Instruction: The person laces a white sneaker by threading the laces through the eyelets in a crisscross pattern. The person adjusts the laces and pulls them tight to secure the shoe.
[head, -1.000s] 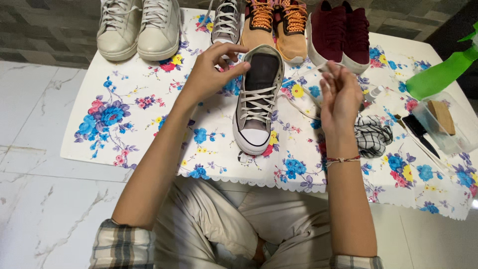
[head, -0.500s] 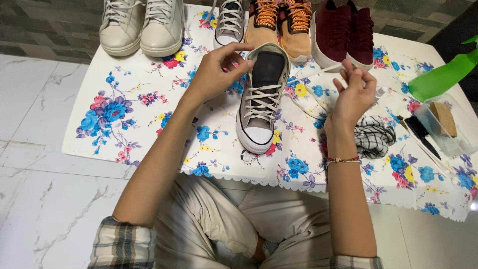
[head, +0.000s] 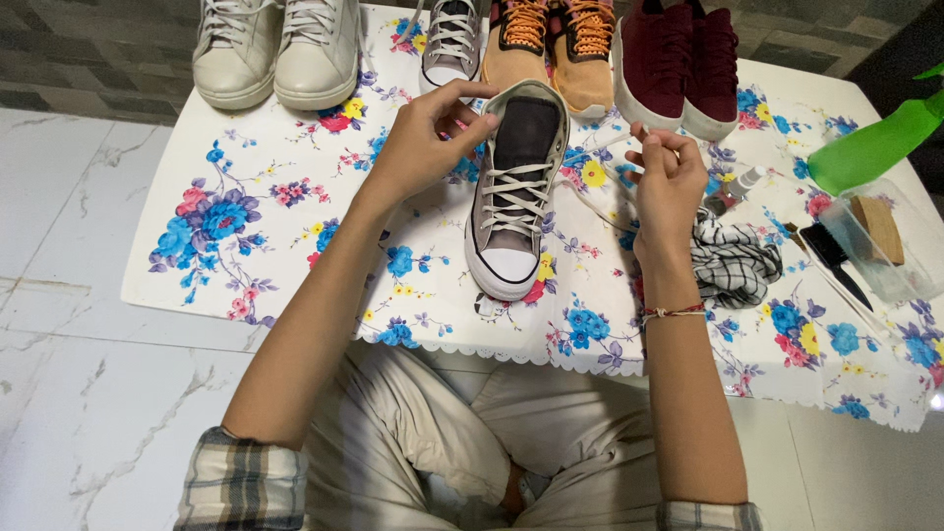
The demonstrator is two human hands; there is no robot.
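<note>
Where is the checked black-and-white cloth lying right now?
In the head view, the checked cloth lies bunched on the floral mat, just right of the right hand and wrist, below the maroon shoes.

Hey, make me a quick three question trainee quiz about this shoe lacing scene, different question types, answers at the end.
1. True or false: the grey sneaker lies on the floral cloth.
2. Multiple choice: the left hand touches the sneaker at its A) toe cap B) collar near the top C) sole.
3. Fill in: the right hand pinches a white ____.

Key: 1 true; 2 B; 3 lace.
</note>
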